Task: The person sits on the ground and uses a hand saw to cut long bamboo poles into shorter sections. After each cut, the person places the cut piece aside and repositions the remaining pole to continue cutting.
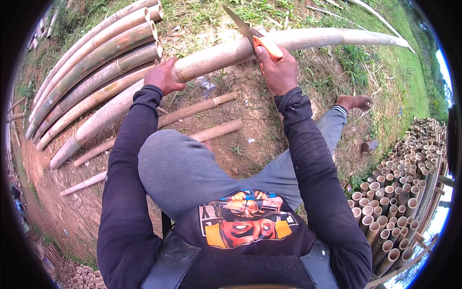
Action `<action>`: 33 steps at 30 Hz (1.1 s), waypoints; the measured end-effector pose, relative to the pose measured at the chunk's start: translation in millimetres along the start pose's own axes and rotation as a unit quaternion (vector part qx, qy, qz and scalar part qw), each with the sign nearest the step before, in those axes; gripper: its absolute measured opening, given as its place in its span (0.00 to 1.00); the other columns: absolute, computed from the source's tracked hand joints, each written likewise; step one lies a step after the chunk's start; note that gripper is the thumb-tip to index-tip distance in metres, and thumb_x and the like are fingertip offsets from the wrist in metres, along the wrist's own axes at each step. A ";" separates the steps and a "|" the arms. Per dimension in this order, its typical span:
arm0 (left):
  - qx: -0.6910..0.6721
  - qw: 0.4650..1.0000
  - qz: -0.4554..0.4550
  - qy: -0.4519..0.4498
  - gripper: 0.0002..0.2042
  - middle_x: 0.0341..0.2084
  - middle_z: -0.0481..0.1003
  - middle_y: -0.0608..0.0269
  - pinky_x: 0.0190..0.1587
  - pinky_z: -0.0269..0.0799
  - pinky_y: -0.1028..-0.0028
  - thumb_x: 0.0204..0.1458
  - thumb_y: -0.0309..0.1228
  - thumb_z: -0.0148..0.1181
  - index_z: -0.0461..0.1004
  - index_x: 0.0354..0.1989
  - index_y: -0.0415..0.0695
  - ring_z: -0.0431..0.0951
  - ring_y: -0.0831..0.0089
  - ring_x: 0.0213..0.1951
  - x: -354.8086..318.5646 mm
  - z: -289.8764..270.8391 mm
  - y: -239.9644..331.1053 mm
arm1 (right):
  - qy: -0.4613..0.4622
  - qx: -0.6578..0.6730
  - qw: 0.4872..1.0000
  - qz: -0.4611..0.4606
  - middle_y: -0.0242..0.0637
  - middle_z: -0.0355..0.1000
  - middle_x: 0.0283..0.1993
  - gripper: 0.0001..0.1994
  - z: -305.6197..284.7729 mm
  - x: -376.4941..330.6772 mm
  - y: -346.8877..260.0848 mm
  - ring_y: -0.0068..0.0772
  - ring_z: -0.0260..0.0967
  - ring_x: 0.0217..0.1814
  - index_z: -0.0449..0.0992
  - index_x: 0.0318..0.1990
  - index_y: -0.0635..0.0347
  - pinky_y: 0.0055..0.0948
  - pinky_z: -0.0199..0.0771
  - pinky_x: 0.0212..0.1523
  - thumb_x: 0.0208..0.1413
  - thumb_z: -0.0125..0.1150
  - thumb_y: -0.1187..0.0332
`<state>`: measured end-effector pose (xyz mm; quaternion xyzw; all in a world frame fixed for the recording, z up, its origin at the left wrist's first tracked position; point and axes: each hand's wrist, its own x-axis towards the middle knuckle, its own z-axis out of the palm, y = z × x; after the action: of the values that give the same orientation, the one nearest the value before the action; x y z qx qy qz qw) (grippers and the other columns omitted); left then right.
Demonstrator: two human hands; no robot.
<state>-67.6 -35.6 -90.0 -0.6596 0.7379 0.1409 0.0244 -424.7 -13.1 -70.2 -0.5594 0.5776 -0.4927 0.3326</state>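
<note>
A long, pale bamboo pole [211, 59] runs across in front of me, from the lower left to the far right. My left hand [164, 77] is closed over the pole near one of its joints. Farther right, my right hand [278, 70] grips the orange handle of a hand saw [241, 24]. The saw's blade crosses the pole and points up and to the left, its edge at the bamboo. Whether the blade has cut into the wood is hard to make out.
Several thick bamboo poles [103, 50] lie side by side at the left. Shorter bamboo pieces [199, 109] rest on the dirt by my knee. A large stack of cut bamboo tubes [390, 192] stands at the right. My bare foot [355, 102] is out to the right.
</note>
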 end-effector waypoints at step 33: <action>0.012 1.000 0.006 -0.007 0.49 0.59 0.79 0.49 0.60 0.78 0.55 0.39 0.55 0.80 0.67 0.72 0.52 0.82 0.50 0.57 4.7 5.3 -2.9 | -0.009 -0.009 1.000 -0.020 0.34 0.79 0.30 0.15 -4.8 -4.1 -2.0 0.18 0.72 0.30 0.82 0.46 0.66 0.27 0.74 0.33 0.67 0.72 0.60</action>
<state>-66.1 -39.1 -96.7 -0.6536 0.7435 0.1367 0.0371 -428.0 -7.9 -67.6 -0.5780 0.5678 -0.4890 0.3232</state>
